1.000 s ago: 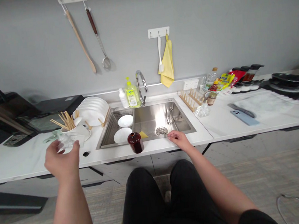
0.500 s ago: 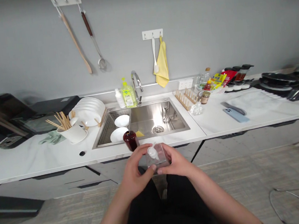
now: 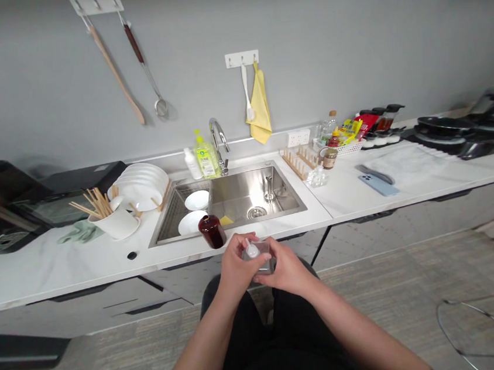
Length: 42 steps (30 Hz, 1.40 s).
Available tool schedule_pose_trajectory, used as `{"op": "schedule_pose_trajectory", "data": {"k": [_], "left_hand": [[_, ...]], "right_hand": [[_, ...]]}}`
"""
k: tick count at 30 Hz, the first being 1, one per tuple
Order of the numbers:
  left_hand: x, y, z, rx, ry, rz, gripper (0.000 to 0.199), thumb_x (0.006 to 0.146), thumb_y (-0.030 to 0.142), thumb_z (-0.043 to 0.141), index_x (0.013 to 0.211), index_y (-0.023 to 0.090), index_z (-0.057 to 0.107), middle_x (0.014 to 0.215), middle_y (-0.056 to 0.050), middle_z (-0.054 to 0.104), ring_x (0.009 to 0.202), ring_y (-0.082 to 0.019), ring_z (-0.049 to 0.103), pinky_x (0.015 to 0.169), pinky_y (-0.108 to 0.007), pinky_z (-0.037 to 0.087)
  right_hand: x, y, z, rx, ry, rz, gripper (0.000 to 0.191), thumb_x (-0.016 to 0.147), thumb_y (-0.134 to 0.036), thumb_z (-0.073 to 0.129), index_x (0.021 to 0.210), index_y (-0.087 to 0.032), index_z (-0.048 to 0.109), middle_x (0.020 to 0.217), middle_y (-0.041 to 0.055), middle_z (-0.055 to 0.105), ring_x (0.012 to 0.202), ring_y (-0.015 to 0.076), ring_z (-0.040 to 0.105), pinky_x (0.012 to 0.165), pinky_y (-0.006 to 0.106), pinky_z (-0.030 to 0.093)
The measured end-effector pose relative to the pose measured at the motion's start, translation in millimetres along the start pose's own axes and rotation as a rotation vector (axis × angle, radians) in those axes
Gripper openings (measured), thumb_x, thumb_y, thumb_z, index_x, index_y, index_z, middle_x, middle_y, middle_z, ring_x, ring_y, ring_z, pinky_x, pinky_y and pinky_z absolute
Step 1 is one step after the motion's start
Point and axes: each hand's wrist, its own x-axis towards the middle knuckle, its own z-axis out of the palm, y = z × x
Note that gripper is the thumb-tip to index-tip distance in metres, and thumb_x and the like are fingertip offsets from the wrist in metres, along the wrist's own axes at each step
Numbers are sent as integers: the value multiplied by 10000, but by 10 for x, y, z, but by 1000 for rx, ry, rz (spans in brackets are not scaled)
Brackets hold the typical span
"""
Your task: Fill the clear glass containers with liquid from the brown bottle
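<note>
Both hands had closed around one clear container (image 3: 264, 267), held out in front of the person's lap, just short of the counter's front edge. The left hand (image 3: 239, 268) gripped it from its left side, its thumb now laid across the top beside a white top piece (image 3: 253, 251); half a second earlier that thumb had pressed lower, on the near edge. The right hand (image 3: 285, 266) gripped the opposite side, its fingers curled around the container much as they had been in that frame.

A full second before, the two hands had been well apart: the left one had held a clear object out by the chopstick holder (image 3: 115, 222), while the right had been at the front rim of the sink (image 3: 294, 210). Now the holder stood well to the left of the left hand, and the sink lay beyond both hands.

The dark red bottle (image 3: 212, 231) stood upright on the counter (image 3: 83, 267), just beyond the left hand and a little to its left, on the same spot as before and untouched. Farther left of that hand, the small black cap (image 3: 131, 256) also lay where it had been.
</note>
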Motion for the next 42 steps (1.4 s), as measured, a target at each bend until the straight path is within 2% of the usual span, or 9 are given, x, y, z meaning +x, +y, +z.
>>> {"op": "schedule_pose_trajectory", "data": {"k": [6, 11, 16, 21, 26, 29, 33, 38, 42], "left_hand": [[-55, 33, -177, -153, -239, 56, 782, 935, 412, 927, 1572, 282, 492, 1269, -131, 825, 1600, -357, 579, 1315, -584, 424], [-41, 88, -297, -23, -200, 56, 762, 777, 352, 1049, 1423, 264, 655, 1191, -71, 773, 1224, -296, 763, 1105, -423, 575], [-64, 181, -414, -11, -425, 52, 684, 970, 381, 892, 1598, 284, 639, 1476, -151, 758, 1505, -357, 651, 1312, -519, 458], [-49, 154, -367, 32, -249, 42, 616, 905, 378, 955, 1458, 250, 715, 1354, -133, 802, 1357, -329, 736, 1259, -494, 516], [-37, 191, -344, 59, -420, 25, 695, 971, 378, 887, 1610, 290, 626, 1631, -155, 669, 1517, -349, 647, 1311, -514, 480], [-31, 172, -363, 36, -361, 18, 609, 1035, 355, 807, 1610, 288, 619, 1463, -135, 772, 1451, -314, 699, 1299, -510, 490], [-22, 124, -305, 110, -213, 21, 635, 878, 329, 954, 1461, 255, 713, 1241, -93, 808, 1229, -292, 784, 1184, -457, 577], [-18, 169, -283, 143, -279, 41, 522, 1000, 330, 826, 1502, 269, 698, 1231, -91, 853, 1331, -295, 771, 1226, -480, 559], [13, 217, -245, 316, -91, 116, 393, 892, 347, 919, 1252, 242, 801, 1095, -68, 862, 1116, -278, 822, 1099, -445, 623]], "right_hand": [[-22, 19, -6, 39, -56, -7, 595, 715, -292, 1002, 1193, -243, 651, 1114, 24, 785, 966, 251, 732, 877, 369, 578], [-42, 36, 27, 37, -124, 9, 636, 691, -266, 1028, 1218, -257, 671, 1152, 27, 790, 1008, 264, 735, 910, 386, 590], [-51, 125, 39, 152, -134, -39, 743, 707, -323, 1043, 1351, -257, 679, 1253, 59, 777, 1095, 282, 749, 983, 414, 608], [-79, 204, 30, 184, -142, 19, 736, 714, -379, 1064, 1335, -258, 687, 1256, 62, 790, 1116, 290, 759, 997, 424, 623], [-78, 258, 37, 194, -122, -13, 849, 697, -337, 1071, 1440, -275, 664, 1367, 80, 773, 1214, 315, 758, 1078, 461, 613], [-73, 285, 15, 208, -138, -10, 803, 713, -324, 1063, 1416, -277, 677, 1342, 70, 781, 1183, 306, 769, 1057, 454, 619], [-63, 275, -4, 148, -110, 27, 648, 693, -315, 1061, 1226, -254, 696, 1170, 37, 790, 1034, 278, 762, 928, 406, 627], [-48, 201, -34, 94, -111, 27, 648, 710, -324, 1049, 1238, -253, 679, 1173, 36, 795, 1023, 273, 760, 915, 398, 615], [-49, 167, -21, 62, -94, 35, 614, 712, -350, 1050, 1185, -251, 672, 1173, 38, 809, 1042, 279, 776, 938, 407, 607]]}}
